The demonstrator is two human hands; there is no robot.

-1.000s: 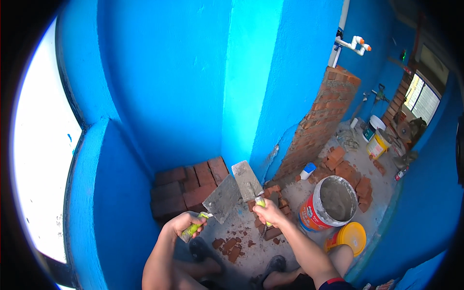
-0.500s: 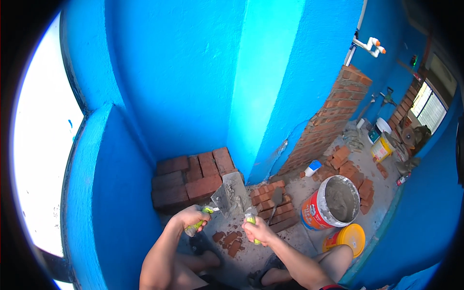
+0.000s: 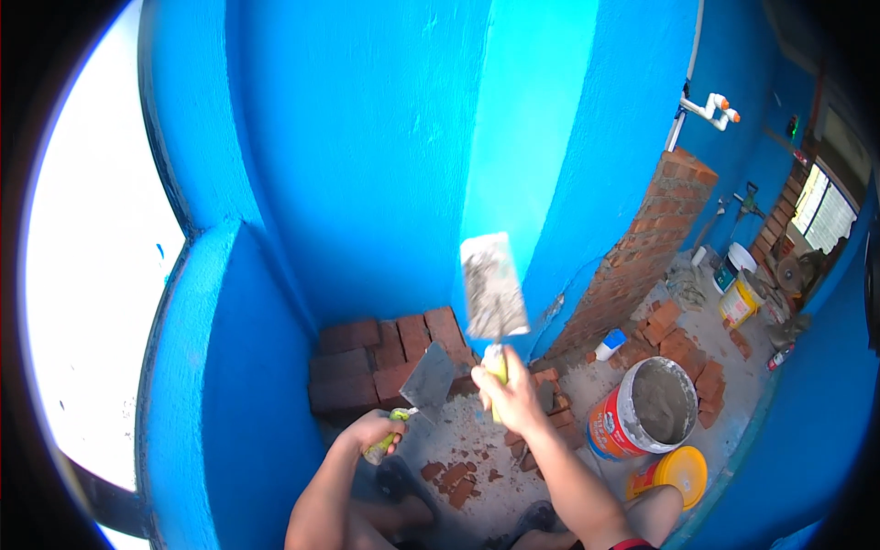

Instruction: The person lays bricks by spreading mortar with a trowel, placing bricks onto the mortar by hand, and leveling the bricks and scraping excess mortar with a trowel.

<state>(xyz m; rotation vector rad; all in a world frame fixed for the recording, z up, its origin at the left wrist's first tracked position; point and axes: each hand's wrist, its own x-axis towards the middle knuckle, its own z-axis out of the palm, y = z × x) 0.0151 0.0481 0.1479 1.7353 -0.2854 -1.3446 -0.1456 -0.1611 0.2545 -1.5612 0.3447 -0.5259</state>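
My left hand (image 3: 374,436) is closed round the yellow-green handle of a trowel; its flat grey blade (image 3: 428,376) looks mostly bare and stands tilted in front of the brick stack (image 3: 344,367). My right hand (image 3: 511,394) grips a second trowel by a similar handle. That trowel's blade (image 3: 495,289) is raised, pointing up in front of the blue wall corner, with grey mortar (image 3: 493,293) spread over its face. The stacked red bricks lie in the corner beyond my left hand. Behind my right wrist is another group of bricks (image 3: 559,417), partly hidden.
A large bucket (image 3: 610,422) of mortar stands to the right, with a yellow-lidded bucket (image 3: 683,472) nearer me. Brick pieces (image 3: 454,478) litter the floor between my feet. Loose bricks (image 3: 678,344), a white-and-blue container (image 3: 610,344) and an exposed brick wall (image 3: 642,243) are farther right.
My right hand has lifted its trowel up from beside the left one, carrying mortar. The left trowel's blade now shows little mortar, and the left hand stays low. The view has shifted slightly.
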